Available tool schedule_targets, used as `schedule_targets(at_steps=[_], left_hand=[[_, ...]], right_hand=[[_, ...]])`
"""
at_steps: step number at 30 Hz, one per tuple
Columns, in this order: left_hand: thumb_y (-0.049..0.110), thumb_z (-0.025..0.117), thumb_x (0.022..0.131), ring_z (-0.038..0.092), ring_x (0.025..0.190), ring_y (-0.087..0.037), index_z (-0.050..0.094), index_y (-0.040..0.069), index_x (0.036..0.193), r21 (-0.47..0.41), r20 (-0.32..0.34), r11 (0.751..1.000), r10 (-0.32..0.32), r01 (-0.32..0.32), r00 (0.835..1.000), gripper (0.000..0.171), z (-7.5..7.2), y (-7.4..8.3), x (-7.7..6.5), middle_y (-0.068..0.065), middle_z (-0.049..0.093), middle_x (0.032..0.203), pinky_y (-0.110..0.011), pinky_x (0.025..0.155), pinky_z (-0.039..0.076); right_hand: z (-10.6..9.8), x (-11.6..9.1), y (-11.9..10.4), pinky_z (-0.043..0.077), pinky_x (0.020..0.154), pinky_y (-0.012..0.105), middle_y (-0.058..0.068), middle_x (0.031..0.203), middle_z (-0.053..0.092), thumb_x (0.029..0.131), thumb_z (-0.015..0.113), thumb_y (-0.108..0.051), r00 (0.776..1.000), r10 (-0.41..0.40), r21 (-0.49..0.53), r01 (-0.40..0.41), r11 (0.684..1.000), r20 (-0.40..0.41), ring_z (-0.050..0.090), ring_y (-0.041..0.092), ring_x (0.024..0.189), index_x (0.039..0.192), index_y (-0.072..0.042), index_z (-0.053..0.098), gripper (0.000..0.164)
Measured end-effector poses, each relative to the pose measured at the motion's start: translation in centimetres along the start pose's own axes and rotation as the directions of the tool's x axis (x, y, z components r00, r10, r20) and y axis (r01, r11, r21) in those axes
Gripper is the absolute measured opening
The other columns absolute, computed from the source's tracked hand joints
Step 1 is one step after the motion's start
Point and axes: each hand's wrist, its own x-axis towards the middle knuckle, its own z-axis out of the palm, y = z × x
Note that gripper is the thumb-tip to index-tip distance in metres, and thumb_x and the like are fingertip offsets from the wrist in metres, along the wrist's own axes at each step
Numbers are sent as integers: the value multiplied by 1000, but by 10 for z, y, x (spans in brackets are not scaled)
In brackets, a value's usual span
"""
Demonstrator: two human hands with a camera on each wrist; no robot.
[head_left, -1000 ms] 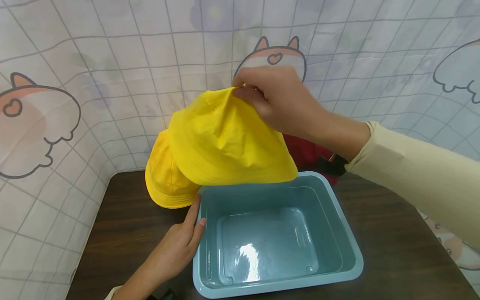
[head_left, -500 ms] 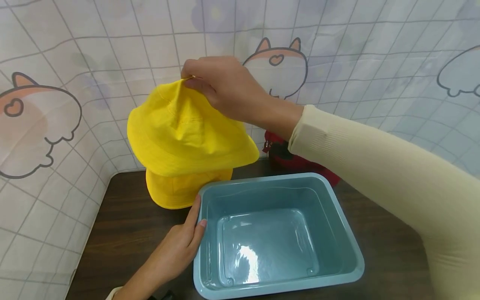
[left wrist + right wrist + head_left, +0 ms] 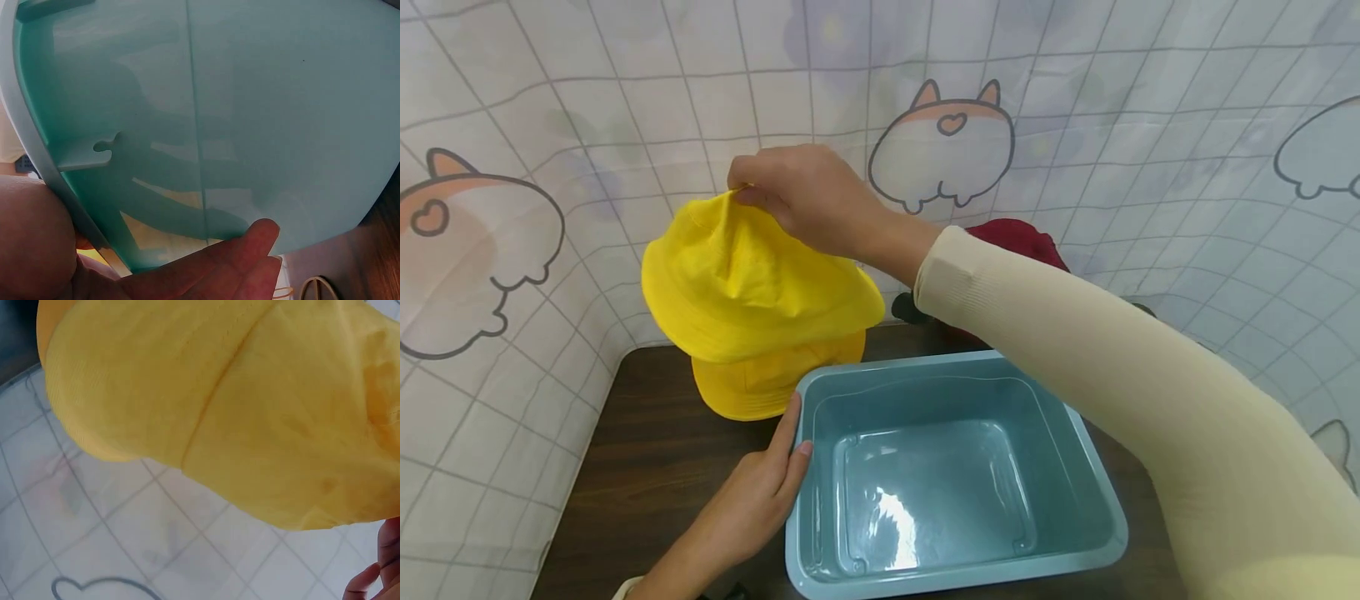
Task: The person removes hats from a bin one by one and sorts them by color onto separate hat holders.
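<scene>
A bright yellow bucket hat (image 3: 752,283) hangs from my right hand (image 3: 820,200), which pinches its crown between thumb and fingers. Beneath it, a second, deeper yellow hat (image 3: 760,387) rests on the table, mostly covered by the first. The held hat fills much of the right wrist view. On the left side of a blue plastic basin (image 3: 955,492), my left hand (image 3: 752,492) grips the rim, thumb inside. In the left wrist view its fingers (image 3: 253,244) lie against the basin's outer wall (image 3: 281,125).
Behind the basin, partly hidden by my right sleeve (image 3: 1060,333), stands a dark red item (image 3: 1018,237). A dark wooden table (image 3: 647,467) carries everything. Grid-patterned cloth (image 3: 662,108) with cartoon animals encloses the back and sides.
My right hand has carried the yellow hat leftward from above the basin's back edge, then lowered it over the other yellow hat. The left hand stays on the basin.
</scene>
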Motion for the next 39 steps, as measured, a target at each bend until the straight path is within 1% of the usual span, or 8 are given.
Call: schedule_targets(at_steps=[6, 11, 17, 21, 24, 30, 35, 39], left_hand=[[29, 44, 111, 70, 86, -6, 5, 26, 166, -5, 4, 1000, -12, 12, 1000, 67, -1, 0, 0, 4, 72, 95, -52, 94, 57], [29, 44, 111, 71, 89, -7, 5, 27, 166, 0, -1, 1000, -9, 9, 1000, 67, -2, 0, -1, 2, 73, 101, -53, 95, 56], [34, 42, 111, 71, 88, -6, 4, 28, 166, -8, 4, 1000, -1, 1, 1000, 67, -1, 0, -1, 0, 74, 106, -51, 93, 57], [32, 42, 111, 71, 87, -4, 2, 30, 165, -9, 5, 1000, -3, 3, 1000, 67, 0, 1, 0, 1, 74, 103, -50, 93, 58], [31, 43, 111, 71, 85, -3, 1, 30, 165, -14, 10, 1000, -6, 6, 1000, 68, 0, 2, 0, 3, 73, 99, -49, 93, 58], [35, 43, 111, 71, 82, -4, 2, 31, 165, -41, 27, 999, -10, 11, 1000, 68, -1, 2, 0, 2, 73, 101, -47, 88, 60], [36, 42, 111, 70, 80, -3, 0, 31, 165, -30, 31, 999, -17, 18, 999, 69, -1, 3, 1, 5, 72, 96, -44, 86, 61], [42, 43, 110, 69, 79, -3, 1, 31, 165, -10, 22, 1000, -12, 12, 1000, 70, -2, 4, 2, 4, 72, 97, -43, 84, 61]], right_hand=[[19, 4, 1, 50, 86, 18, -7, 105, 72, 108, 52, -27, 998, -50, -2, 50, 999, -45, 63, 9, 92, 114, -17, 70, 22], [33, 6, 1, 50, 85, 18, -6, 106, 73, 108, 52, -27, 997, -59, 2, 59, 998, -46, 66, 9, 92, 114, -17, 70, 22], [51, -2, 1, 49, 81, 19, -6, 101, 73, 107, 55, -28, 996, -87, -15, 86, 996, -31, 66, 10, 88, 113, -18, 72, 20], [60, -8, 3, 51, 82, 17, -5, 101, 74, 106, 57, -27, 995, -88, 1, 88, 996, -39, 67, 11, 86, 114, -17, 73, 21], [64, -11, 4, 51, 83, 17, -5, 102, 74, 106, 56, -27, 996, -77, 16, 77, 997, -39, 66, 10, 87, 115, -17, 72, 21], [68, -15, 5, 49, 83, 19, -6, 106, 75, 106, 55, -28, 999, -45, 48, 45, 998, -10, 67, 9, 91, 116, -18, 72, 21], [71, -19, 8, 49, 91, 22, -8, 117, 74, 107, 53, -32, 999, -6, 77, 4, 997, 34, 67, 9, 103, 123, -19, 69, 25], [74, -26, 12, 47, 91, 25, -9, 116, 71, 108, 48, -42, 995, 75, 126, -83, 989, 68, 62, 9, 103, 132, -23, 64, 35]])
